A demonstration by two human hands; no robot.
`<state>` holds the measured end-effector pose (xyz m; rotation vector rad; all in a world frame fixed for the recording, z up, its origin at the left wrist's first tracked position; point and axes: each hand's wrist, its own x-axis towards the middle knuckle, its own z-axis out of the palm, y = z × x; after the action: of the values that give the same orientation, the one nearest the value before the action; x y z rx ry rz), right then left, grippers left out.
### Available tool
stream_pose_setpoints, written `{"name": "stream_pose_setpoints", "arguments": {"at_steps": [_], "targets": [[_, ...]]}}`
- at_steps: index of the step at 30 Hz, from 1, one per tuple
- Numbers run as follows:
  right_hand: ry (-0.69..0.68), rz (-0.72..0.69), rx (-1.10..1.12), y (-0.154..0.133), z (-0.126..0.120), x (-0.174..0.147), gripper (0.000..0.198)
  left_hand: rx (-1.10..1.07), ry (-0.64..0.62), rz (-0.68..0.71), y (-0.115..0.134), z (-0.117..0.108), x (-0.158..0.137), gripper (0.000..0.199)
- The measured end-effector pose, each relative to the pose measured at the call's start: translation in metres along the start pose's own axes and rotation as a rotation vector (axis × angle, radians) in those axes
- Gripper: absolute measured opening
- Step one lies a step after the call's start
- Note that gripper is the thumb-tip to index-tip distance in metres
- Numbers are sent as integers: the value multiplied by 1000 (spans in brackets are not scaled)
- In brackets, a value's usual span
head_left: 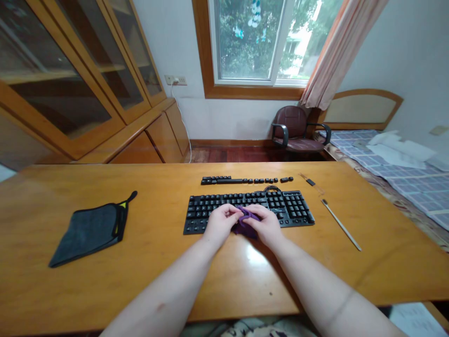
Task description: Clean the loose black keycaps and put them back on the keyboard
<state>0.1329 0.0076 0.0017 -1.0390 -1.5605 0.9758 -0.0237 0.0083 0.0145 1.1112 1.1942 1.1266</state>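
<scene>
A purple cloth is pinched between my two hands, just over the front edge of a black keyboard. My left hand has its thumb and forefinger closed on the cloth's left side. My right hand grips it from the right, fingers bent. Some of the keyboard's lower middle is hidden by the hands and cloth. Along its front row several keycaps are off, leaving bare switches. Behind the keyboard lies a row of loose black keycaps, among them a long space bar.
A folded dark grey cloth with black edging lies at the left. To the right are a thin brush-like stick and a wire keycap puller. Past the wooden desk stand a brown armchair and a bed.
</scene>
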Motion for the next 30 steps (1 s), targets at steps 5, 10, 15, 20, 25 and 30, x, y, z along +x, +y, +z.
{"name": "stream_pose_setpoints", "arguments": {"at_steps": [5,10,15,20,25,30], "targets": [[42,1,8,4,-1,0,10,-36,27,-18,-3,6,0,13],[92,-16,-41,4,-1,3,8,-20,75,-31,-5,7,1,14],[20,13,-91,-1,0,2,18,-26,90,-26,-10,6,3,14],[61,17,-74,0,1,1,11,-37,51,-29,-10,6,3,16],[128,62,-101,-1,1,2,8,-43,29,-18,-12,8,1,19],[143,98,-38,-4,2,2,11,-69,32,61,-12,10,0,25]]}}
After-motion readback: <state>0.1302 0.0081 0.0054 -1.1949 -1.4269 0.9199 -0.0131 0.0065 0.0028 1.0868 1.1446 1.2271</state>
